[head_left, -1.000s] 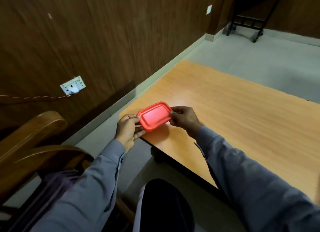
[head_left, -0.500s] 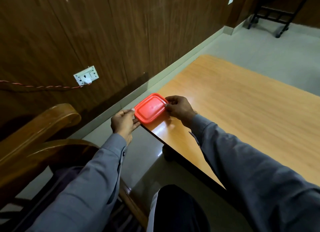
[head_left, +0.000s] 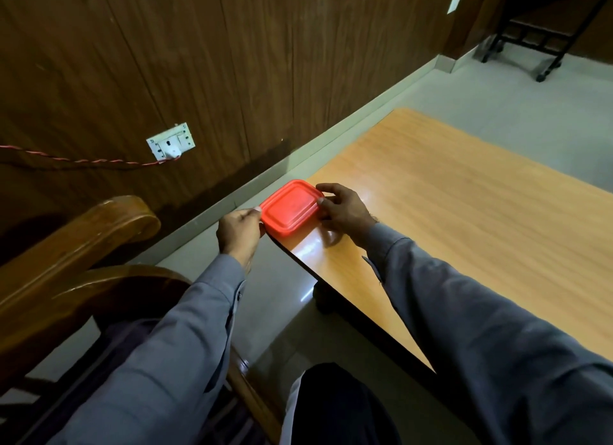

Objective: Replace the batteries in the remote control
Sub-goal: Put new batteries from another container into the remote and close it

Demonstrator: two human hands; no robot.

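Observation:
A red plastic box with a snap-on lid (head_left: pixel 291 207) sits at the near left corner of the wooden table (head_left: pixel 464 192). My left hand (head_left: pixel 239 231) holds its left edge, thumb on the rim. My right hand (head_left: pixel 341 207) grips its right end, fingers curled over the lid's edge. The lid is on, so what lies inside is hidden. No remote control and no batteries are in view.
A wooden chair arm (head_left: pixel 76 242) curves at my left. A wall socket (head_left: pixel 171 142) with a red twisted cord (head_left: pixel 83 161) is on the panelled wall. A black wheeled stand (head_left: pixel 530 43) is at the far right. My knee (head_left: pixel 335 408) is below the table's edge.
The red box has come down from in front of me onto the table's corner. Both hands went with it and kept their hold on its ends.

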